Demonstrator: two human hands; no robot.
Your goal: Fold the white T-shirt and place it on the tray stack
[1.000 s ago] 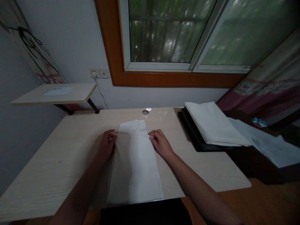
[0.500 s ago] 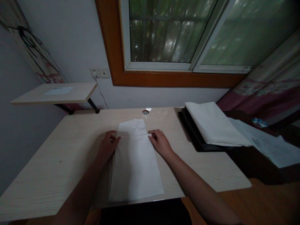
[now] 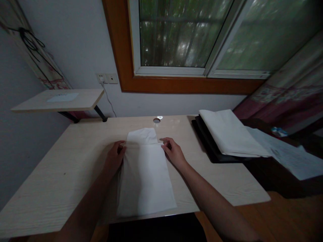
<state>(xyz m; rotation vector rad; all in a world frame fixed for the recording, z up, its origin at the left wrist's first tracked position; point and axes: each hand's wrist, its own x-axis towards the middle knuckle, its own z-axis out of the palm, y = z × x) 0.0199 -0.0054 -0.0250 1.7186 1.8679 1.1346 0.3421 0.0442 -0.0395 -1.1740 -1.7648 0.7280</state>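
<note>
A folded white cloth [image 3: 147, 178] lies lengthwise on the desk, its near end close to the front edge. Across its upper part runs a straight folded edge, and a narrower, slightly creased section sticks out beyond it. My left hand [image 3: 116, 155] pinches the left end of that edge between thumb and fingers. At the right end, my right hand [image 3: 175, 154] grips the corner in the same way, with its fingertips bent. Both forearms rest low on either side of the cloth.
The wooden desk [image 3: 83, 151] has a cable hole near the wall. A raised shelf [image 3: 58, 101] with a paper slip stands at left. On the right, another folded white cloth [image 3: 229, 134] lies on black items [image 3: 209, 148], beside a large printed sheet [image 3: 285, 153].
The folded edge is drawn straighter and wider, with its right corner slightly further right. My left thumb has shifted left to the cloth's side; my right hand has moved slightly right.
</note>
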